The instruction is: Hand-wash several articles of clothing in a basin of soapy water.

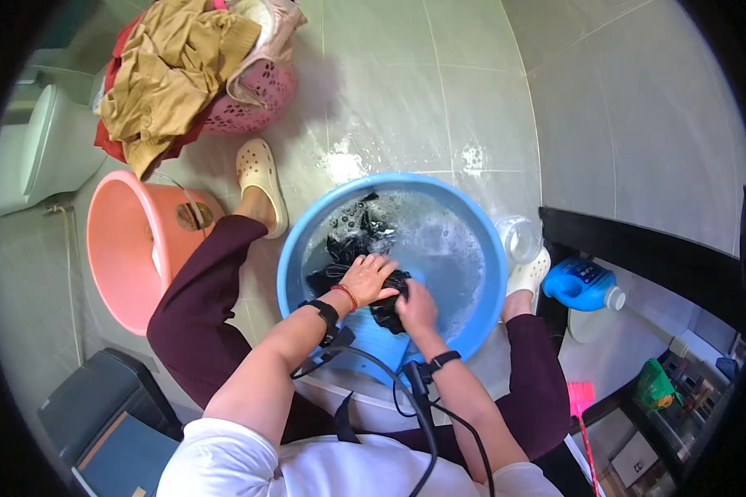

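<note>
A wet black garment (pixel 389 314) lies bunched over a blue washboard (pixel 365 346) at the near side of a round blue basin (pixel 291 248). My left hand (pixel 363 278) is on the garment, with cloth between the thumb and the fingers. Just to its right, my right hand (pixel 417 309) is closed round another part of the same bunch; its fingertips are hidden. More black cloth trails to the left and far side in the cloudy, foamy water (pixel 435 240).
An orange bucket (pixel 124 248) lies tipped at left. Behind it, clothes (pixel 174 66) overflow a pink basket (pixel 257 99). A clear container (pixel 520 238) and blue jug (pixel 578 284) stand at right. A toilet (pixel 46 149) is far left. Dark cables (pixel 423 406) cross my lap.
</note>
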`<state>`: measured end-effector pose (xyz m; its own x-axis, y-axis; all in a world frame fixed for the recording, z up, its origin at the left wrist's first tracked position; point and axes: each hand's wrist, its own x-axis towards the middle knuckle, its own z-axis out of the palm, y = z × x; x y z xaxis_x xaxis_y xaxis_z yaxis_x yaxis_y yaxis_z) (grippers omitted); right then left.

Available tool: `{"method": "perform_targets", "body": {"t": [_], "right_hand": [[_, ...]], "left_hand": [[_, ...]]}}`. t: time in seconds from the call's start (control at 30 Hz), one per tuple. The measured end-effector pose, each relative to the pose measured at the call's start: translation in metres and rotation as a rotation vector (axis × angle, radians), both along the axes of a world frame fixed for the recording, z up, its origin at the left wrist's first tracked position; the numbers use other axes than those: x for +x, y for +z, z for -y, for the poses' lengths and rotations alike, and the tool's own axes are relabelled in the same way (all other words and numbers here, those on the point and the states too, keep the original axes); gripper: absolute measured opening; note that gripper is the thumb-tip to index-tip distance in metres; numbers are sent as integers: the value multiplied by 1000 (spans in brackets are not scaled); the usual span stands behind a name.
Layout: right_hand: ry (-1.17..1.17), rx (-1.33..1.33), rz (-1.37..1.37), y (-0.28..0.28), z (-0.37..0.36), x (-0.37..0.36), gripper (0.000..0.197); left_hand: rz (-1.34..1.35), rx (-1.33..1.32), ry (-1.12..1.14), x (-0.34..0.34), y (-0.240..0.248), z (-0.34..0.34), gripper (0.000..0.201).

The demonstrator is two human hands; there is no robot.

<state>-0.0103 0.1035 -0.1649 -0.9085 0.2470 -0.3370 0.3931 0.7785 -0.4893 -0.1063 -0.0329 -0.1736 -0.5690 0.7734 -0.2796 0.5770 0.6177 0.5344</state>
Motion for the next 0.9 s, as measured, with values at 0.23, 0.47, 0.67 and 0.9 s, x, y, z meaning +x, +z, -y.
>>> {"method": "perform_targets", "body": {"t": [0.23, 0.47, 0.67, 0.9], "right_hand": [[-612, -11, -52, 28, -63, 6, 31], [318, 94, -118, 42, -29, -7, 59], [210, 307, -26, -14, -50, -40, 56], [307, 154, 366, -35, -47, -94, 48]], "left_hand": [[124, -255, -62, -5, 23, 46, 68], [-12, -220, 316, -52, -2, 5, 20], [-170, -84, 223, -53, -25, -24, 20], [378, 61, 469, -65, -122, 11, 37]]}}
